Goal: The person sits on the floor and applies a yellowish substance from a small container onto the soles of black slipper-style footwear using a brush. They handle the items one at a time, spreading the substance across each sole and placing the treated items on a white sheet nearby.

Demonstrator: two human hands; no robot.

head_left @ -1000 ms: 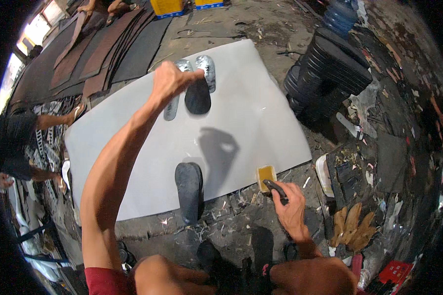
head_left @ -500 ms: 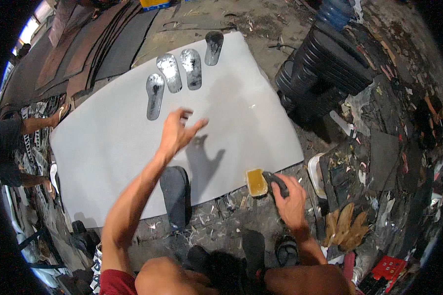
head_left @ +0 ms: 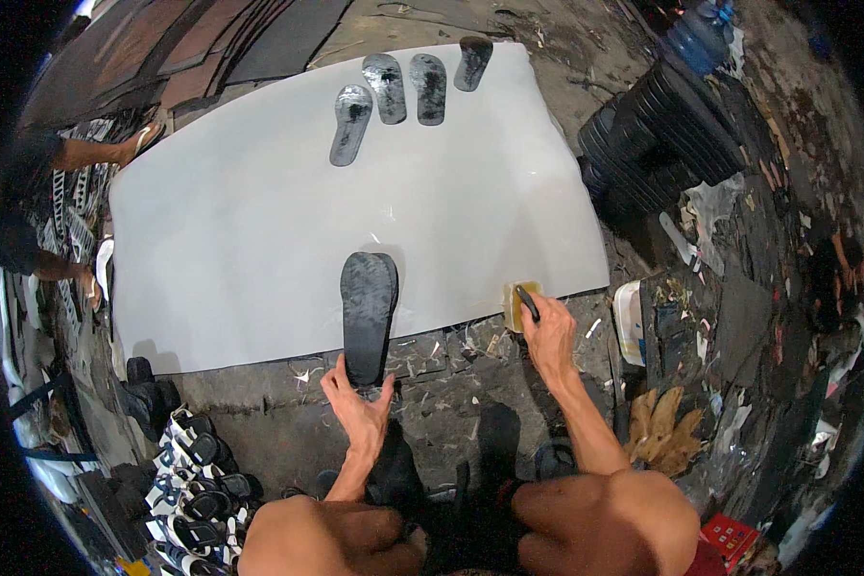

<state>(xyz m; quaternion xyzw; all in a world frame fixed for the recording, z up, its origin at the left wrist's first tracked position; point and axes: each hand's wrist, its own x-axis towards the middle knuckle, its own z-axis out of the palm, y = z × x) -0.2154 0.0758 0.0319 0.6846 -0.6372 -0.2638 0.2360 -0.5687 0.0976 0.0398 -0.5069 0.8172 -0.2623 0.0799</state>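
Note:
A black sandal sole (head_left: 368, 298) lies lengthwise across the near edge of the white sheet (head_left: 230, 250), its heel end toward me. It looks layered, perhaps more than one sole. My left hand (head_left: 360, 413) is at that heel end, with thumb and fingers spread to either side of it; whether they touch it is hard to tell. Pinched in my right hand (head_left: 549, 336) is a small dark pad (head_left: 527, 301), held down at a shallow tub of yellow-brown liquid (head_left: 512, 305). The fingers hide part of the tub.
Several soles with a shiny wet coat, one a sole (head_left: 351, 125), lie at the sheet's far side. A black ribbed stack (head_left: 662, 134) stands at right, a white tray (head_left: 630, 322) nearer. Sandals (head_left: 206, 480) pile at lower left. Another person's foot (head_left: 146, 139) is at far left.
My left hand has come back from above the sheet to the sole's heel end. My right hand has brought the dark pad from beside the tub to over it. The view has shifted.

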